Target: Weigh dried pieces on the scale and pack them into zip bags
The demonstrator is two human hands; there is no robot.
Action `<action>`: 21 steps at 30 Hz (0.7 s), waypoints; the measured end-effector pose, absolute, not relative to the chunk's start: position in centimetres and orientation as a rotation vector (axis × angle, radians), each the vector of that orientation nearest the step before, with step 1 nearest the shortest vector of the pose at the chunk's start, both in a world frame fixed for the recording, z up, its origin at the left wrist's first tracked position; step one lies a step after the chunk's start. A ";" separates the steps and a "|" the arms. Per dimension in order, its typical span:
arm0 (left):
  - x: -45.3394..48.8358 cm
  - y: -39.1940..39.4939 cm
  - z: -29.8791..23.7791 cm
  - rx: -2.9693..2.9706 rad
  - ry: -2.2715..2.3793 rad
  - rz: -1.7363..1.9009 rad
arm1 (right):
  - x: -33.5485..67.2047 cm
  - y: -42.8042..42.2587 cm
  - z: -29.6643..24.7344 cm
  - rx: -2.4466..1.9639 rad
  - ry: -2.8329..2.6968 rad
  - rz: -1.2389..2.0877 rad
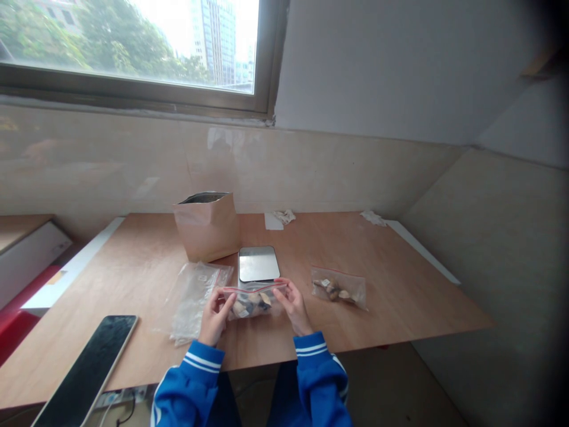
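Between my two hands is a clear zip bag (252, 303) with a red seal strip, holding several brown and dark dried pieces and a small white slip. My left hand (216, 312) pinches its left top corner, thumb in front. At the right top corner my right hand (292, 302) grips it the same way. Just behind the bag lies a flat silver-topped scale (258, 264), its front edge partly hidden. A stack of clear zip bags (195, 302) rests left of my left hand. To the right, a second filled zip bag (340, 287) lies flat on the table.
An open brown paper bag (208, 228) stands upright behind the stack. A large phone or tablet (89, 370) lies at the table's front left. White scraps (284, 217) sit near the wall. The wooden table (400, 296) ends at a front edge close to me.
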State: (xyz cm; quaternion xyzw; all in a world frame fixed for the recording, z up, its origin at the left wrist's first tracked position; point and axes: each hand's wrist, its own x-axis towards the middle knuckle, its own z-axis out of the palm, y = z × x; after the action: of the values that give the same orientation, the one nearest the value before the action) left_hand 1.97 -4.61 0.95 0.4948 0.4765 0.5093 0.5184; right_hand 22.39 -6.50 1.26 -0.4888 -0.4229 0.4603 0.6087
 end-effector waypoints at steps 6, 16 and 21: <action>1.9 -4.5 0.8 1.164 1.147 1.183 | 22.4 -6.5 1.1 -1.171 -1.046 1.084; 1.7 -4.5 2.1 1.389 1.276 1.306 | 22.6 -6.5 1.0 -1.200 -0.988 0.993; 1.8 -4.5 2.3 1.421 1.311 1.329 | 22.6 -6.5 1.0 -1.192 -0.998 0.958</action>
State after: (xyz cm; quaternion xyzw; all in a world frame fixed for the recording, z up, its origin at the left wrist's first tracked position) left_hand 1.84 -4.54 2.30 0.5585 0.5152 0.5223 0.3871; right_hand 22.64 -6.49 1.01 -0.5166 -0.4327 0.4153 0.6111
